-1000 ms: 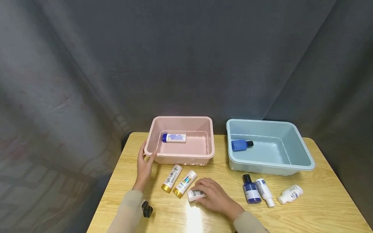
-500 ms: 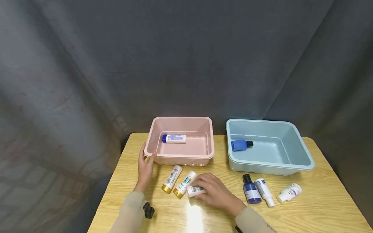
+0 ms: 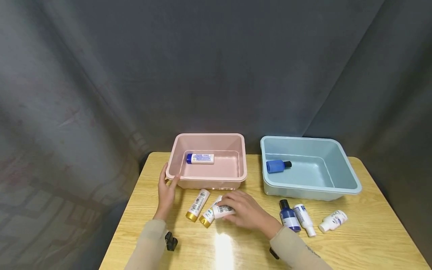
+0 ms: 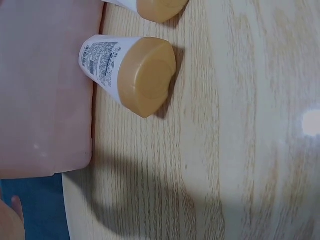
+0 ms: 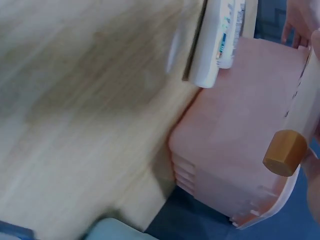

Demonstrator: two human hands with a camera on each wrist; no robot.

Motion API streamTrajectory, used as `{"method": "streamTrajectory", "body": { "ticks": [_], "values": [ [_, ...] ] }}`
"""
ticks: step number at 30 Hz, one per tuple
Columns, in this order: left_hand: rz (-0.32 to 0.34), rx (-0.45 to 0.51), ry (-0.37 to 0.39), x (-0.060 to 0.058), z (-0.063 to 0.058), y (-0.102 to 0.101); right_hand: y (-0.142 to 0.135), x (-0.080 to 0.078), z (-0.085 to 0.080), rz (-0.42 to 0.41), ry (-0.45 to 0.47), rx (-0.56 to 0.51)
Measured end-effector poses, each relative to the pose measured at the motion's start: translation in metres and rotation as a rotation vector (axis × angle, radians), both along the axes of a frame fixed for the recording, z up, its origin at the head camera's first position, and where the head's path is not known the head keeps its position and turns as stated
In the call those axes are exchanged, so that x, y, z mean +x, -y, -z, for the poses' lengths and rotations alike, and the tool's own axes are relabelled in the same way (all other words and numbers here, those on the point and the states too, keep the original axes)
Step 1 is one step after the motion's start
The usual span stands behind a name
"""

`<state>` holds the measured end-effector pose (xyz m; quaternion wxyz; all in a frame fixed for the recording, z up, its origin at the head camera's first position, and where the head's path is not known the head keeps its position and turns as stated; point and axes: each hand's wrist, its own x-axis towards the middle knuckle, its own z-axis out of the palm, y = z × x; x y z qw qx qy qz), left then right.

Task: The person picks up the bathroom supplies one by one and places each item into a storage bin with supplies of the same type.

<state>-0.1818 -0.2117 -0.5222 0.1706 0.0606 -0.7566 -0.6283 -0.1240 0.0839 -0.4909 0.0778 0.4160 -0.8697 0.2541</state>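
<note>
In the head view my left hand holds the front left corner of a pink bin, thumb at the front rim and fingers along the left side. My right hand grips a white tube with a barcode label facing up. Its gold cap sticks out of the hand in the right wrist view. The held tube overlaps another white tube with a gold cap lying on the table. Left of that lies a second such tube, also shown in the left wrist view.
A white tube with a blue cap lies inside the pink bin. To the right stands a light blue bin containing a blue bottle. In front lie a dark blue bottle and two white bottles.
My right hand has lifted the tube and moved it slightly up and left, over the neighbouring tube. The left hand stays at the bin corner. The head view has shifted slightly.
</note>
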Motion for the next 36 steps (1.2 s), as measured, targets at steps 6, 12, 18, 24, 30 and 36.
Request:
{"method": "streamTrajectory", "body": {
  "ticks": [6,12,18,24,30,36],
  "values": [
    [0.003,-0.002,0.005,-0.001,0.001,0.001,0.002,-0.007,-0.01,-0.029,-0.044,-0.004],
    [-0.007,0.007,-0.004,-0.001,0.001,0.001,0.004,-0.014,-0.02,-0.032,-0.095,-0.004],
    [-0.004,-0.001,-0.003,-0.001,0.002,0.0,0.006,-0.022,-0.029,-0.034,-0.1,-0.026],
    [-0.019,0.009,0.001,-0.001,0.003,-0.002,0.008,-0.034,-0.038,-0.04,-0.166,-0.033],
    [-0.019,0.018,0.007,0.0,0.003,-0.004,0.01,-0.041,-0.048,-0.038,-0.197,-0.013],
    [-0.017,0.022,0.01,-0.001,0.003,-0.003,0.012,-0.048,-0.055,-0.022,-0.184,0.009]
  ]
}}
